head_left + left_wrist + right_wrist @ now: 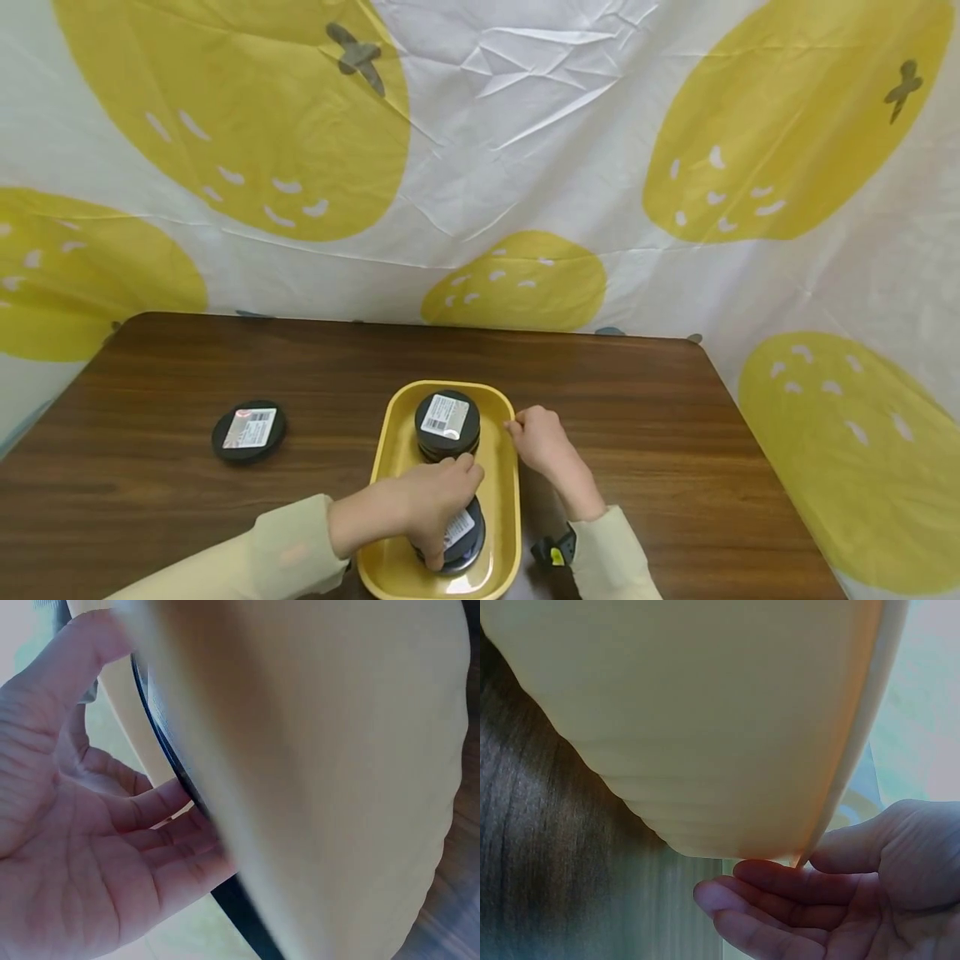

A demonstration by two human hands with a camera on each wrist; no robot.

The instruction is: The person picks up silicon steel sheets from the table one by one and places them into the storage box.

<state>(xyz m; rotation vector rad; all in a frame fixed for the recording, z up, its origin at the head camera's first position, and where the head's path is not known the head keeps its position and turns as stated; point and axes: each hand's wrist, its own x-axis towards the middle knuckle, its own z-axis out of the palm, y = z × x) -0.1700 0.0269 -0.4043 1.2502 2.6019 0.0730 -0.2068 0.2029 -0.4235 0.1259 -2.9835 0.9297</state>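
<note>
A yellow oblong tray [497,475] stands on the table between the hands. My left hand [438,500] reaches over its left side and grips a round black disc with a white label [460,528] in the near half, thumb on one edge and fingers on the other. Beneath that disc shows a silvery edge. Just beyond the left fingertips, a stack of similar black discs [447,418] sits in the far half. My right hand [542,437] pinches the tray's right rim between thumb and index finger, as the right wrist view shows with the tray wall [727,750].
Another black disc with a white label [249,431] lies on the brown wooden table [637,417], left of the tray. A black strap with a yellow mark [555,552] is at the right wrist. Behind the table hangs a white cloth [525,167] with yellow fruit shapes.
</note>
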